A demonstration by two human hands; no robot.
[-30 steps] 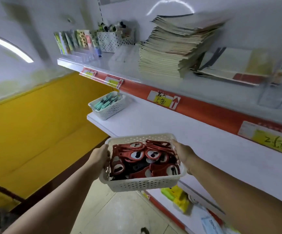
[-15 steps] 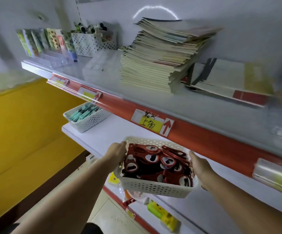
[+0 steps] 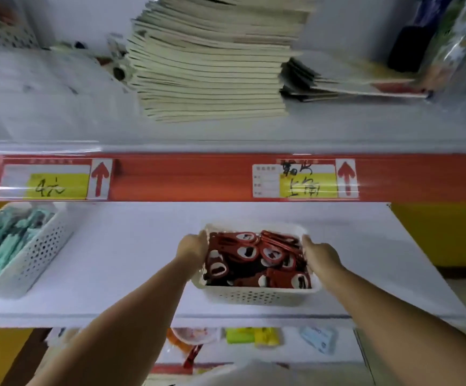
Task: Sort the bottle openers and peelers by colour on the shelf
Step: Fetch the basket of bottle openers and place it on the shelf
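Observation:
A white perforated basket (image 3: 256, 298) full of red bottle openers and peelers (image 3: 254, 260) sits low over the white middle shelf (image 3: 131, 254), near its front edge. My left hand (image 3: 194, 246) grips the basket's left rim and my right hand (image 3: 319, 256) grips its right rim. I cannot tell whether the basket's base touches the shelf. A second white basket (image 3: 36, 257) holding teal tools (image 3: 6, 240) stands at the shelf's left end.
Above the red price rail (image 3: 187, 178), the upper shelf carries a tall stack of notebooks (image 3: 212, 71) and flat books (image 3: 351, 82). Packaged goods (image 3: 251, 337) lie on the lower shelf. A yellow wall (image 3: 443, 235) shows at the right.
Both hands have carried the red-filled basket from the aisle in over the middle shelf and lowered it. The view has swung to face the shelf head-on.

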